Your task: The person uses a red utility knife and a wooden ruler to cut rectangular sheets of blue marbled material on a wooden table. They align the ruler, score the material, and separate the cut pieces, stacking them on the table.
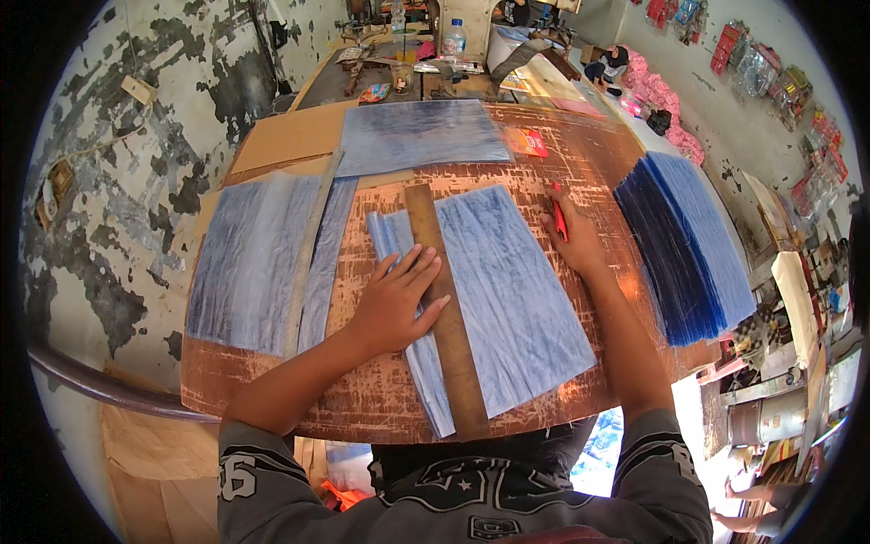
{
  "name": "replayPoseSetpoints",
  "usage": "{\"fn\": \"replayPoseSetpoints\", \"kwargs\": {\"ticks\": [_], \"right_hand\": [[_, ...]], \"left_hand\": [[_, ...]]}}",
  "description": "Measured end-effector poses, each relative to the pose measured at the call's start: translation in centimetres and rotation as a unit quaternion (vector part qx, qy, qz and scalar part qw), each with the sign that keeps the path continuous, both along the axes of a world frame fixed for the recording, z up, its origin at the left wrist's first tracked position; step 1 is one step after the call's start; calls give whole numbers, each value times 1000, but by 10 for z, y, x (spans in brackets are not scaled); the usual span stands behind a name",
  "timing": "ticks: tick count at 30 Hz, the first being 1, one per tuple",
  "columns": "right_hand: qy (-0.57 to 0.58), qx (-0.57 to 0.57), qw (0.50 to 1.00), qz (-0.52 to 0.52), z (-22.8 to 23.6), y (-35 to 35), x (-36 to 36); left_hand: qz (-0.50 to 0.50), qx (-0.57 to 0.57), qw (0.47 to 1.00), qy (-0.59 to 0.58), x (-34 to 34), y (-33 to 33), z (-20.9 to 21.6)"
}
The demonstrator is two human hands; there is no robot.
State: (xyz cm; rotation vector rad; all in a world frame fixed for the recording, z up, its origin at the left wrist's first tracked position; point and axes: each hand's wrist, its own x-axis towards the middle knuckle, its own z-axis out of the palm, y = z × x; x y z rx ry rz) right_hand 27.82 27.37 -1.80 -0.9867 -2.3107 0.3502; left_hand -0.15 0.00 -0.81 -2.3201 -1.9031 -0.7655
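Sheet (517,295) is lying beneath the strip (453,354) our spread left hand (399,304) is pressing, seemingly against slipping, while our right hand (577,240) is gripping a red tool (561,222).

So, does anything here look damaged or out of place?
Yes: the brown tabletop is heavily scuffed, with pale streaks where its surface looks worn away. The wall at left is blotched, its paint apparently flaking. The brown strip under the left hand slants, but that hardly seems odd.
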Motion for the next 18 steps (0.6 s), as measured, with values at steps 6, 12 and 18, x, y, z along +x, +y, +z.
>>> {"fn": "replayPoseSetpoints", "kwargs": {"ticks": [6,12,18], "right_hand": [[-43,-48,998,-26,10,-6,5],[5,12,1000,1,35,-49,32],[68,-52,996,2,58,-154,51]], "left_hand": [[5,-11,1000,7,0,1,2],[3,-2,1000,11,0,1,1],[6,1,1000,3,-1,-1,1]]}}
